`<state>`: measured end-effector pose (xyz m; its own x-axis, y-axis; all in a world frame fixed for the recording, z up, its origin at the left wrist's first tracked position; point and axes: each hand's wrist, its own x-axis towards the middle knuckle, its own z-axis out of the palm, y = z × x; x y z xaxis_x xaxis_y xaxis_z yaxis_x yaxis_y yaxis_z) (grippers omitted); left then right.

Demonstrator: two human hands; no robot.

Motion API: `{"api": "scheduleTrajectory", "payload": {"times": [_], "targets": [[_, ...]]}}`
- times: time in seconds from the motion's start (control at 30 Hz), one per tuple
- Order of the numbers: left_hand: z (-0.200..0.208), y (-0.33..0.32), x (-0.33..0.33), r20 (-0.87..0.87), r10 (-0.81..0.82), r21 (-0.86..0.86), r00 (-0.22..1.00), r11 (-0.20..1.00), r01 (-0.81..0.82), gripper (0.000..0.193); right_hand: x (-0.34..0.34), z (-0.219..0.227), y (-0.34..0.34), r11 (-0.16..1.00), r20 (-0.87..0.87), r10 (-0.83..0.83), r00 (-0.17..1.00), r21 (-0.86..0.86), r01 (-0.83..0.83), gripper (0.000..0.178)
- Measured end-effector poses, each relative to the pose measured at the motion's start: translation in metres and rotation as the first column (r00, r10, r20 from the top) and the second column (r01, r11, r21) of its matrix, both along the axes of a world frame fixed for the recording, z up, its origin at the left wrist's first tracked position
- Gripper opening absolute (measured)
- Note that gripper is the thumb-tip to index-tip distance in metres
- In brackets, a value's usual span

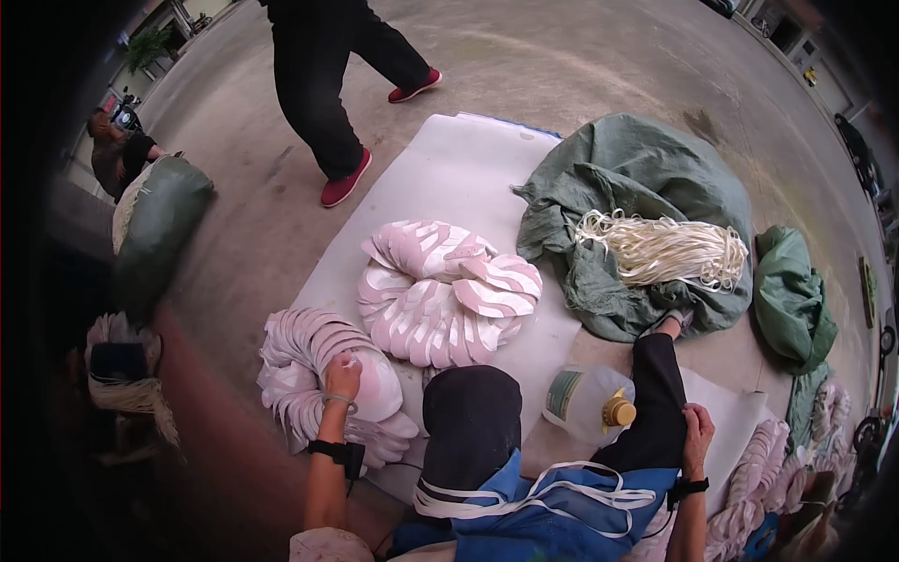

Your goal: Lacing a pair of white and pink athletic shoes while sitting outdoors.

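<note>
My left hand (343, 375) is at the near-left ring of curved pink-and-white pieces (314, 342), which look like shoe uppers overlapped in a row. Its fingers are closed in a pinch at the top piece (376, 391). Beside my black trouser leg (655, 393), my right hand (697, 436) has bent fingers pressed together at the cloth; what they hold, if anything, is hidden. Loops of white cord (581, 487) lie across the blue apron (552, 525) on my lap. A second ring of pink-and-white pieces (426, 323) rests just beyond my left hand.
A white sheet (440, 173) covers the ground ahead. On the right are a green sack (655, 159) with white cord (660, 248) on it, a yellow-capped plastic jug (582, 398) and another green sack (794, 290). A person in red shoes (346, 178) stands beyond the sheet.
</note>
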<state>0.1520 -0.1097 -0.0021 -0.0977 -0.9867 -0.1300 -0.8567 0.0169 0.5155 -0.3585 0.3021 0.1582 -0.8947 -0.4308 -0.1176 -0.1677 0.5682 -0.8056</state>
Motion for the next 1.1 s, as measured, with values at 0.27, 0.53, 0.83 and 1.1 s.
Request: {"api": "scheduleTrajectory", "payload": {"times": [0.27, 0.53, 0.83, 1.1], "targets": [[-0.025, -0.075, -0.142, -0.181, -0.257, 0.356, 0.949, 0.882, 0.307, 0.033, -0.002, -0.003, -0.001, 0.999, 0.082, -0.028, 0.996, -0.022, 0.030, 0.021], [-0.050, -0.076, -0.236, -0.271, -0.105, 0.635, 0.957, 0.727, 0.260, 0.059, -0.010, -0.003, -0.009, 0.995, 0.164, -0.096, 0.982, 0.001, 0.097, 0.020], [-0.030, -0.054, -0.247, -0.380, -0.036, 0.661, 0.924, 0.688, 0.299, 0.054, -0.010, -0.005, -0.015, 0.997, 0.166, -0.067, 0.984, -0.022, 0.071, 0.020], [0.031, 0.005, -0.150, -0.611, 0.283, 0.724, 0.739, 0.576, 0.378, 0.032, -0.010, -0.007, -0.014, 0.998, 0.146, -0.045, 0.988, -0.028, 0.050, 0.020]]}}
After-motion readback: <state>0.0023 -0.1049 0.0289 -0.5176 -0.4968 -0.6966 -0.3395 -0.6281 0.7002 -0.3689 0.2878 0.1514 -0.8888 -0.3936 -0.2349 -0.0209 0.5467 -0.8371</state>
